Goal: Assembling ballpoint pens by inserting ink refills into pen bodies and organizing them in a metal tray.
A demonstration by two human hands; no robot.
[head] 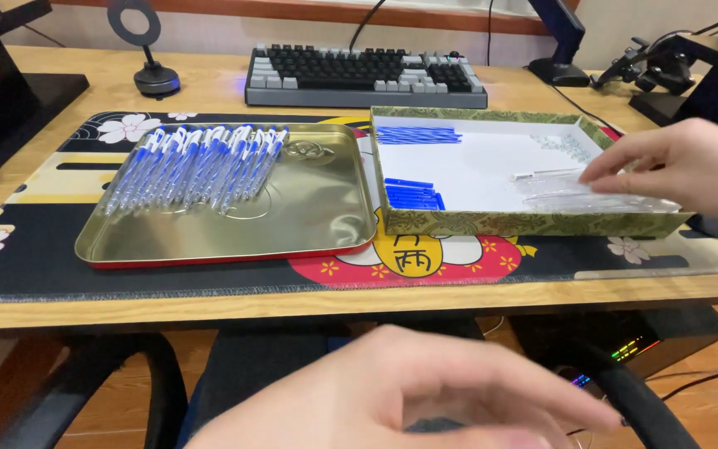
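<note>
While right hand (691, 166) reaches box (492, 223), left hand (425, 391) hovers.

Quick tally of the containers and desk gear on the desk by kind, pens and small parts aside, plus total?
Metal tray holding the blue-and-white pens: 1
Green patterned box, where the right hand reaches: 1
Keyboard: 1
Desk mat: 1
Round ring stand: 1
Total: 5
The left hand is low in front of the desk, blurred.

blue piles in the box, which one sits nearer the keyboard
The thin blue pile in the far left corner of the patterned box, right behind the keyboard. The thicker pile lies by the box's near wall.
</note>
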